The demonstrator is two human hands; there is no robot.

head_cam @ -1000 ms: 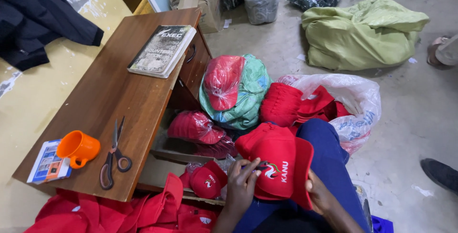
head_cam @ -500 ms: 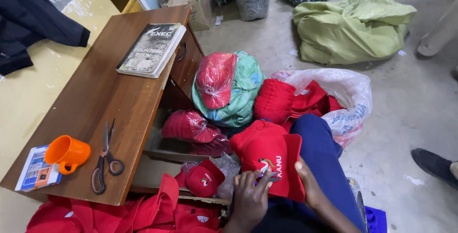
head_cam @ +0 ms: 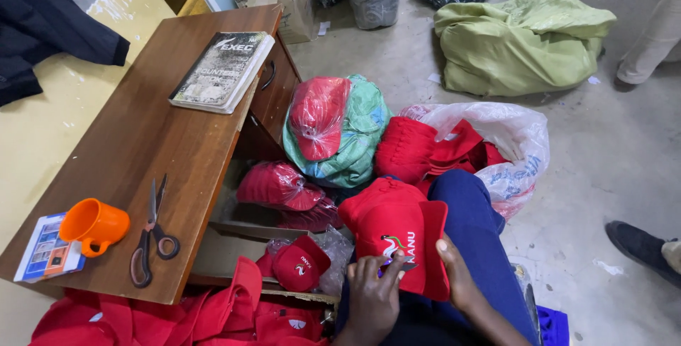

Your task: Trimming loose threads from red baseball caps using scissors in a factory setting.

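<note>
**A:** We're looking down from the head camera, and both hands are on a red cap (head_cam: 394,229) resting on the person's lap, near the bottom middle of the scene.

**B:** Right, and we see the left hand (head_cam: 372,296) at the cap's near edge, fingers curled onto the fabric by the embroidered front. There's a small dark thing under the fingertips, too small for us to make out.

**A:** The right hand (head_cam: 457,278) sits just beside it, thumb lying up along the brim, gripping the cap's right edge. So both are grasping the cap, neither one released.

**B:** To the left we have the wooden desk (head_cam: 142,147). On its near end, an orange cup (head_cam: 93,225) on a printed card (head_cam: 42,250), with scissors (head_cam: 150,236) just beside them, blades pointing far.

**A:** Further back on the desk lies a book (head_cam: 223,69), overhanging the right edge.

**B:** Between desk and lap we spot wrapped red caps (head_cam: 280,186), and another red cap (head_cam: 301,264) lower down. Red cloth (head_cam: 177,317) is heaped at the near left.

**A:** Beyond the lap, a teal bundle (head_cam: 362,133) carries a plastic-wrapped red cap, and to its right a clear plastic bag (head_cam: 511,147) holds a stack of red caps.

**B:** Far right, a green sack (head_cam: 518,41) on the concrete floor (head_cam: 603,162), and another person's shoe (head_cam: 642,243) at the right edge.
</note>
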